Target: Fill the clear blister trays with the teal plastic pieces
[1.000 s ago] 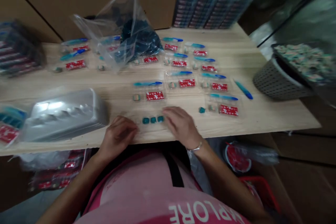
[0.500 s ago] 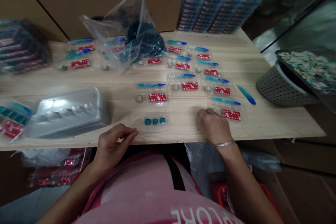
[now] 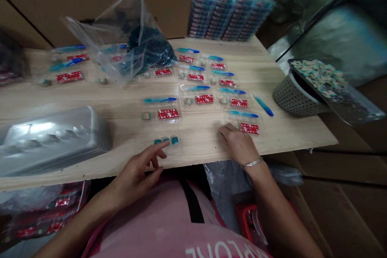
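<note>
My left hand (image 3: 140,171) is open, fingers apart. Its index finger reaches over a clear plastic tray holding three small teal squares (image 3: 175,140) at the table's front edge. My right hand (image 3: 238,143) is closed, fingertips bent down at the left end of another clear tray. What they pinch, if anything, is hidden. That tray holds a blue pen (image 3: 243,114) and a red patterned packet (image 3: 250,128). Just behind the left hand, a similar tray carries a pen (image 3: 160,100), a red packet (image 3: 168,113) and a small striped square piece (image 3: 146,116).
Several more filled trays stretch across the table. A clear bag of dark teal pieces (image 3: 154,50) lies behind them. Stacked clear packs (image 3: 223,14) stand at the back. Nested empty trays (image 3: 60,137) lie left; a loose pen (image 3: 263,106) and a grey basket (image 3: 296,92) are right.
My left hand has opened from a pinch and moved over the teal squares' tray. My right hand stays by its tray. The whole view has shifted, so the table appears further left.
</note>
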`<action>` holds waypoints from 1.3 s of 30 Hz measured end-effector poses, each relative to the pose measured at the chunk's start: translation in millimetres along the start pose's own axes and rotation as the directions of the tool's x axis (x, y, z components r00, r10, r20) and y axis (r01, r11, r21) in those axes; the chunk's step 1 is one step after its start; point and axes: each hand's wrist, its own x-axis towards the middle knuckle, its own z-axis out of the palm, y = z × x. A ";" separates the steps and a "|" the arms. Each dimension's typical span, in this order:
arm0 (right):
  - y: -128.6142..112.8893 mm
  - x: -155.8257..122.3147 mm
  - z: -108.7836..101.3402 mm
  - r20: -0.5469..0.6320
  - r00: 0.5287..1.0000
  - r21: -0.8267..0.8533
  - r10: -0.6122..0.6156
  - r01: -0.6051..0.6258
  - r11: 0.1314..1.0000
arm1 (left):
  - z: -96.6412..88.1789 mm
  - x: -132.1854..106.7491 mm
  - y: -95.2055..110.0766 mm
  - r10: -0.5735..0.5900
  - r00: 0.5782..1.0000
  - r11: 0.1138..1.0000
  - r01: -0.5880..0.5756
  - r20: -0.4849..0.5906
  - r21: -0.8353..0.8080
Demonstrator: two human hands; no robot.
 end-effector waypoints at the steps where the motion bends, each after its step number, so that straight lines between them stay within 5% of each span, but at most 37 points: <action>1: -1.1 2.5 1.4 0.028 1.000 0.026 -0.012 0.011 1.000 | 1.2 0.9 -0.6 -0.010 1.000 1.000 0.010 -0.025 0.005; 4: -14.2 3.4 3.7 -0.019 0.999 0.400 -0.026 0.032 0.916 | 6.2 4.3 2.7 -0.081 0.996 0.995 0.080 -0.022 -0.056; 7: -45.9 -4.2 3.7 -0.041 0.996 0.878 -0.085 0.076 0.472 | 17.3 10.3 7.9 -0.195 0.981 0.950 0.186 -0.012 -0.251; 9: -73.3 -9.1 4.0 -0.029 0.992 0.987 -0.122 0.048 0.155 | 26.4 15.5 8.8 -0.249 0.968 0.878 0.205 -0.046 -0.433; 11: -98.5 -11.0 5.4 -0.009 0.991 0.999 -0.133 0.003 -0.044 | 33.1 19.6 7.1 -0.296 0.950 0.788 0.185 -0.098 -0.587; 13: -116.0 -9.6 7.7 0.032 0.989 0.988 -0.142 -0.053 -0.143 | 35.3 21.0 4.4 -0.347 0.928 0.722 0.171 -0.136 -0.671; 18: -129.1 -3.6 11.7 0.070 0.990 0.979 -0.126 -0.092 -0.181 | 29.7 15.5 2.2 -0.402 0.899 0.724 0.195 -0.175 -0.662; 27: -137.3 -5.3 13.6 -0.004 0.997 1.000 -0.079 0.003 -0.018 | 26.6 11.4 -4.0 -0.400 0.889 0.738 0.167 -0.225 -0.653; 39: -146.8 -20.6 28.9 0.101 0.938 0.986 -0.332 -0.139 -0.095 | 17.0 -24.0 -11.3 -0.396 0.918 0.648 0.294 0.018 -0.703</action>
